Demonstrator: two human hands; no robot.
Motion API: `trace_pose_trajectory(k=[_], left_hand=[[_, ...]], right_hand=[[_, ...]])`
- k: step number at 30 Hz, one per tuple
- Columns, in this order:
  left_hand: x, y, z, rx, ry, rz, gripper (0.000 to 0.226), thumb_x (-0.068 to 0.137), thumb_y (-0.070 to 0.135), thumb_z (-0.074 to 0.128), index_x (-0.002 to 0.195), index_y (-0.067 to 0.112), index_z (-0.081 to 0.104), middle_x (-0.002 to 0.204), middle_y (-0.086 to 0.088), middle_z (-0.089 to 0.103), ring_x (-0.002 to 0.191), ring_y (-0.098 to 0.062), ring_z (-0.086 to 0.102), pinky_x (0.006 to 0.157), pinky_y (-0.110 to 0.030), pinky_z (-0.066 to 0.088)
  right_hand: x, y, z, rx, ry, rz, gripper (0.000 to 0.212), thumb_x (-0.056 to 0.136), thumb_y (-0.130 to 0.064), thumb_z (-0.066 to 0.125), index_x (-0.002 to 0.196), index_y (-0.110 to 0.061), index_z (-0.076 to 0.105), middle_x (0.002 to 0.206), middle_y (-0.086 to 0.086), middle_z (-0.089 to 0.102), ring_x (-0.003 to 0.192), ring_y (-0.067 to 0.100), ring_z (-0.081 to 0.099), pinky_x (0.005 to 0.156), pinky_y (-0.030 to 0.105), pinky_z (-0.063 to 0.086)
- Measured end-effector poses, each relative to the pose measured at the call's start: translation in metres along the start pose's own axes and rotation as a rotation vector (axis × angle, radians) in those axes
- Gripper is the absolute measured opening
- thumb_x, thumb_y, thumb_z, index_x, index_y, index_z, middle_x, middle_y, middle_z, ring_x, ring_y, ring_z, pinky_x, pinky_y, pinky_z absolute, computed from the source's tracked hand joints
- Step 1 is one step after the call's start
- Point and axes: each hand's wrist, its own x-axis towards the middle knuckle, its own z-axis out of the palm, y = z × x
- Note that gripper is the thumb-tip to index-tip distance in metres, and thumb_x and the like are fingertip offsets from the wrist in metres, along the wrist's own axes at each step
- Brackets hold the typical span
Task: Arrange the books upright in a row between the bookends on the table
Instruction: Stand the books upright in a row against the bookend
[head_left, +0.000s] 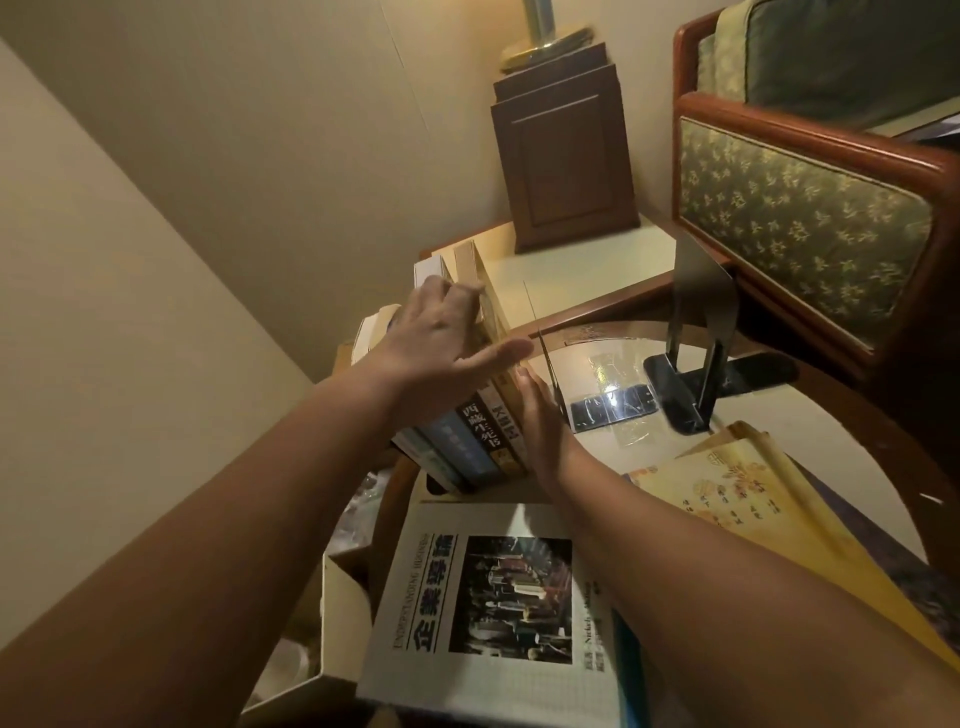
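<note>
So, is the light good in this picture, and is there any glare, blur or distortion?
Head view: the light is dim and warm yellow. Glare shines on the glass tabletop beside the black bookend. The left hand on the row of books looks slightly soft, and so does the brass lamp base. The wide lens tilts and bends straight lines.

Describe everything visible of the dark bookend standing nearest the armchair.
The dark bookend looks like thin bent sheet metal: an upright plate with an arched cut-out, its flat foot lying on the glass tabletop. It stands upright, close beside the armchair, apart from the books. Only the table touches it.
</note>
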Motion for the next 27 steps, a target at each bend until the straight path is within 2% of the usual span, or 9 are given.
trace_pose_trajectory(k=[2,4,6,8,10,12,16,19,27], left_hand=[[0.002,0.002,0.001,-0.023,0.042,-0.013,0.098,0.08,0.089,0.023,0.15,0.021,0.031,0.164,-0.006,0.021,0.148,-0.028,0.024,0.116,-0.056,0.031],[0.005,0.001,0.003,-0.072,0.048,-0.041,0.085,0.089,0.079,0.028,0.148,0.018,0.03,0.167,-0.009,0.018,0.15,-0.032,0.026,0.116,-0.057,0.031],[0.006,0.001,0.005,-0.081,0.033,-0.07,0.066,0.097,0.065,0.038,0.145,0.02,0.029,0.162,-0.011,0.031,0.139,-0.035,0.043,0.106,-0.052,0.045],[0.009,0.0,0.007,-0.063,0.033,-0.086,0.056,0.101,0.052,0.046,0.144,0.022,0.027,0.152,-0.014,0.043,0.128,-0.034,0.053,0.099,-0.049,0.051],[0.011,0.0,0.004,-0.065,0.037,-0.091,0.069,0.1,0.051,0.049,0.154,0.025,0.015,0.158,-0.014,0.036,0.137,-0.035,0.044,0.108,-0.052,0.044],[0.013,0.003,0.001,-0.026,0.055,-0.095,0.079,0.101,0.054,0.045,0.161,0.022,0.004,0.166,-0.01,0.017,0.151,-0.032,0.021,0.119,-0.052,0.028],[0.02,0.007,0.007,0.14,0.076,-0.091,0.072,0.105,0.051,0.034,0.161,0.012,0.013,0.162,-0.007,0.018,0.15,-0.03,0.019,0.121,-0.047,0.023],[0.021,0.006,0.01,0.144,0.03,-0.124,0.069,0.107,0.048,0.028,0.161,0.011,0.006,0.17,-0.009,0.002,0.156,-0.024,-0.001,0.124,-0.041,0.008],[0.023,0.005,0.012,0.148,0.048,-0.135,0.066,0.107,0.047,0.027,0.161,0.012,0.011,0.169,-0.007,0.012,0.155,-0.022,0.009,0.123,-0.04,0.015]], right_hand=[[0.0,0.0,0.0,0.013,-0.023,-0.008,0.061,0.104,-0.059,0.021,0.149,-0.022,0.041,0.112,-0.001,0.064,0.098,0.012,0.065,0.071,0.026,0.051],[0.0,-0.001,0.0,0.045,-0.032,-0.008,0.062,0.104,-0.06,0.023,0.153,-0.024,0.037,0.119,0.003,0.063,0.103,0.014,0.065,0.075,0.03,0.052],[-0.002,-0.003,0.003,0.065,-0.036,-0.01,0.073,0.097,-0.071,0.026,0.153,-0.026,0.036,0.124,0.006,0.063,0.106,0.018,0.066,0.081,0.037,0.056],[0.001,0.001,0.004,0.067,-0.025,-0.01,0.086,0.085,-0.079,0.03,0.151,-0.026,0.039,0.123,0.009,0.065,0.107,0.022,0.068,0.087,0.045,0.059],[0.001,0.001,0.005,0.099,-0.019,-0.008,0.083,0.086,-0.075,0.034,0.149,-0.02,0.043,0.118,0.012,0.068,0.103,0.023,0.07,0.084,0.043,0.061],[0.002,0.001,0.004,0.115,-0.011,-0.011,0.077,0.091,-0.068,0.033,0.148,-0.018,0.043,0.114,0.011,0.069,0.097,0.017,0.072,0.078,0.034,0.061],[0.005,0.007,0.006,0.082,-0.056,0.001,0.081,0.088,-0.078,0.031,0.151,-0.028,0.037,0.121,0.009,0.067,0.107,0.021,0.069,0.092,0.051,0.058],[0.008,0.014,0.006,0.057,-0.042,0.011,0.087,0.083,-0.088,0.033,0.149,-0.031,0.039,0.123,0.01,0.066,0.11,0.026,0.068,0.093,0.056,0.056],[0.02,0.031,0.006,-0.003,-0.067,0.031,0.088,0.08,-0.097,0.023,0.148,-0.043,0.036,0.134,0.008,0.059,0.119,0.028,0.062,0.097,0.059,0.052]])
